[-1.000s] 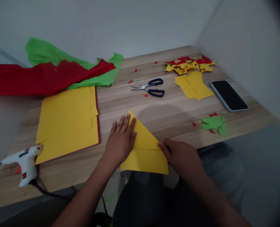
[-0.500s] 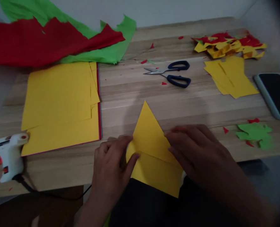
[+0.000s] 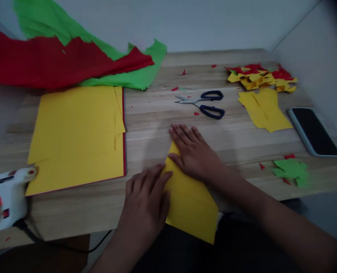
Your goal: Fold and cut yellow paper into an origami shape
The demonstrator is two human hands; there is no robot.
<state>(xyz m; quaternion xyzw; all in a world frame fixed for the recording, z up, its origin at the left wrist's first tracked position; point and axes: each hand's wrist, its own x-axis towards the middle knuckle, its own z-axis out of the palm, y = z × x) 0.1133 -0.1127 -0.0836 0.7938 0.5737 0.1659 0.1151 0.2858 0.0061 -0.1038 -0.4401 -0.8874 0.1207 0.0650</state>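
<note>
Lying flat, fingers spread, the right hand (image 3: 193,153) pins the yellow sheet (image 3: 190,203) partly overhanging the table (image 3: 77,222); the left hand (image 3: 147,199) curls against it, whether pinching I can't tell; uneven pressure might crease it crookedly

No text, label, brand, number or sign can be read: none is made out on the handled yellow paper (image 3: 192,201), the white glue gun (image 3: 14,195), the scissors (image 3: 196,101) or the dark-screened phone (image 3: 315,131).
</note>
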